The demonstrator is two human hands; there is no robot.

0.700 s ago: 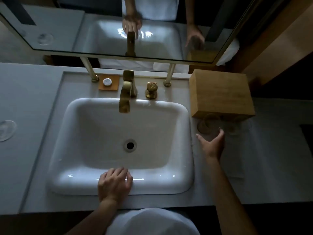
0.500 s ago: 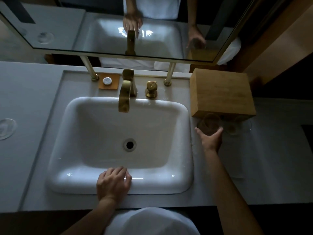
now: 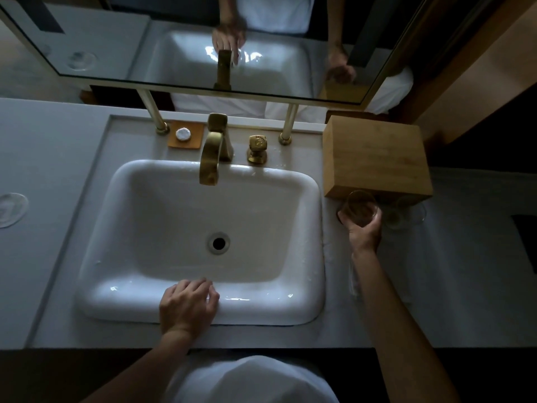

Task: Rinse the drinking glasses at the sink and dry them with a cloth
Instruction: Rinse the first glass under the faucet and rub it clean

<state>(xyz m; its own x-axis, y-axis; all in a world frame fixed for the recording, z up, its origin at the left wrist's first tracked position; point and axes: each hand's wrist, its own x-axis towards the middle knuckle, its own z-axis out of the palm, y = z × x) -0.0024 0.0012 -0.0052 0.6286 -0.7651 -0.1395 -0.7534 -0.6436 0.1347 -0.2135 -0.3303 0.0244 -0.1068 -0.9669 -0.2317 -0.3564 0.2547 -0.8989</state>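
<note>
A clear drinking glass [image 3: 359, 207] stands on the counter just right of the white sink [image 3: 308, 286], in front of a wooden box. My right hand [image 3: 364, 232] grips this glass from the near side, fingers and thumb curled round it. A second clear glass [image 3: 406, 212] stands just right of it, against the box. My left hand [image 3: 189, 308] rests on the sink's front rim with relaxed fingers and holds nothing. The brass faucet [image 3: 210, 158] arches over the basin; no water runs. No cloth is clearly visible.
A wooden box [image 3: 374, 158] sits right of the sink at the back. A brass knob [image 3: 257, 148] stands right of the faucet, an orange coaster with a small white cap [image 3: 183, 134] to its left. A glass disc [image 3: 10, 209] lies far left. A mirror [image 3: 87, 39] hangs above.
My right hand has reached forward and closed round the nearer glass. My left hand has stayed on the sink rim.
</note>
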